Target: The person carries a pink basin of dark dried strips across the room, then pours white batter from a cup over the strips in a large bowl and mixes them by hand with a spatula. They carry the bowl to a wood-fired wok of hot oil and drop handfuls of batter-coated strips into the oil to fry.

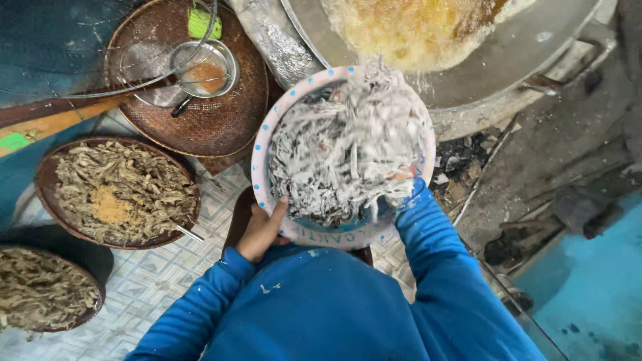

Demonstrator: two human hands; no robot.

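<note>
My left hand [261, 230] grips the near rim of a white bowl with blue dots [265, 130], thumb over the edge. The bowl holds a heap of small flour-coated fish [341, 150], blurred with motion. My right hand [394, 184] is buried in the fish at the bowl's near right side; only part of it shows above my blue sleeve. Just beyond the bowl stands a big metal wok [508, 50] with foaming yellow oil [408, 27].
A woven tray [234, 113] at the upper left carries a metal strainer [207, 67] and a green item. Two round trays of fried fish, one [120, 190] and another [40, 287], lie on the tiled floor at left. Ash and debris sit right of the bowl.
</note>
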